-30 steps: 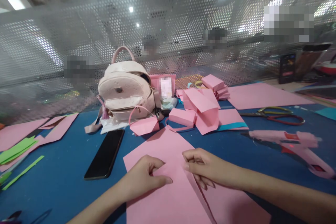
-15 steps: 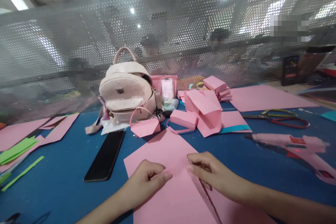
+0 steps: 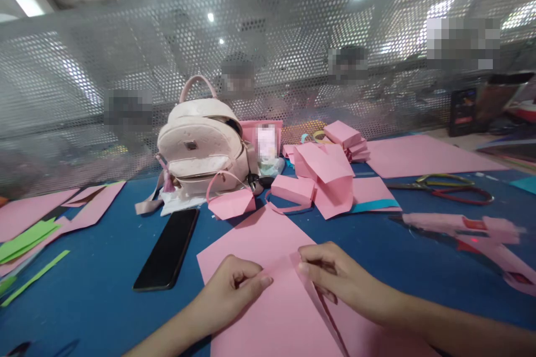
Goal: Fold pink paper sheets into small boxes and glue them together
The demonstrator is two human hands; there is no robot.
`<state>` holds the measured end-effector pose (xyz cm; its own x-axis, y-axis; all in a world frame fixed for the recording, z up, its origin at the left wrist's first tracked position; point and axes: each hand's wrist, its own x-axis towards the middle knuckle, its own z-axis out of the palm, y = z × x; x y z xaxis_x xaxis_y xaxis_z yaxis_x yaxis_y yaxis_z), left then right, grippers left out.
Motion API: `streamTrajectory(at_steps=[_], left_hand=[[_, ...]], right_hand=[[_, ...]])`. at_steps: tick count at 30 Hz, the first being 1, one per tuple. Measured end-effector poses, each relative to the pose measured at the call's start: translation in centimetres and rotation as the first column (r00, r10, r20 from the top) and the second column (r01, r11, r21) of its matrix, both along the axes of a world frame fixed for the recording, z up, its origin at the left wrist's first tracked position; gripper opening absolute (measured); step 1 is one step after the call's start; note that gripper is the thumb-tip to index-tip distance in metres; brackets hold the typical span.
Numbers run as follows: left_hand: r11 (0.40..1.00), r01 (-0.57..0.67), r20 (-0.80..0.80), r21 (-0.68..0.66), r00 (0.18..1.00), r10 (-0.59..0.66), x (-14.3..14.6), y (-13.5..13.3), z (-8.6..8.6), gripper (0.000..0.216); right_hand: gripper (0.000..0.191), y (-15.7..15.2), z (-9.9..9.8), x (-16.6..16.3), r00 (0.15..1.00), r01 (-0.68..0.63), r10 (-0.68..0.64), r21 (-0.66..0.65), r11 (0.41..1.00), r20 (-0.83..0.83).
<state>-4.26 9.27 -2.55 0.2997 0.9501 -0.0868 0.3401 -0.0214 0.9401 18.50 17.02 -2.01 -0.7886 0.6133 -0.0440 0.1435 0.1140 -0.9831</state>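
Note:
Pink paper (image 3: 268,323) lies in front of me on the blue table, with one layer lifted along its right edge. My right hand (image 3: 335,270) pinches that raised edge between thumb and fingers. On the left part of the paper rests my left hand (image 3: 240,284), its fingers curled and the thumb close to the index finger, at a fold or edge of the sheet. Just beyond the hands stand a small pink paper basket with a handle (image 3: 230,203) and a pink paper box (image 3: 293,189).
A black phone (image 3: 167,251) lies left of the paper. Behind it stands a cream backpack (image 3: 201,145). To the right are a pink glue gun (image 3: 464,228) with a red light and scissors (image 3: 454,189). Green paper pieces (image 3: 29,240) lie far left. A perforated metal screen (image 3: 285,56) rises behind.
The lifted paper edge at my right hand has shifted slightly left. Both hands stay almost where they were.

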Motion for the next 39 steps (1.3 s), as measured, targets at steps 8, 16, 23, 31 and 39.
streamTrajectory(at_steps=[8,16,23,31,39], left_hand=[[1.0,0.0,0.002,0.003,1.0,0.0,-0.04,-0.06,-0.04,0.055],[1.0,-0.013,0.006,-0.006,1.0,0.013,0.04,0.02,-0.08,0.056],[1.0,-0.009,0.01,0.002,1.0,0.009,0.03,-0.02,-0.16,0.056],[1.0,-0.02,0.0,0.022,1.0,0.02,-0.04,-0.2,-0.22,0.056],[0.999,-0.045,0.017,0.004,0.999,0.045,-0.22,0.01,-0.49,0.057]], right_hand=[[0.053,-0.13,0.18,-0.03,1.0,0.013,-0.013,0.03,0.999,-0.003],[0.054,-0.09,0.11,-0.06,1.0,0.023,-0.024,0.037,0.999,0.012],[0.055,-0.14,0.06,0.04,0.999,0.031,-0.032,0.051,0.998,0.017],[0.053,-0.23,0.02,0.1,0.999,0.036,-0.036,0.021,0.999,0.017],[0.053,-0.03,0.0,-0.03,0.999,-0.003,0.004,-0.019,1.0,0.052]])
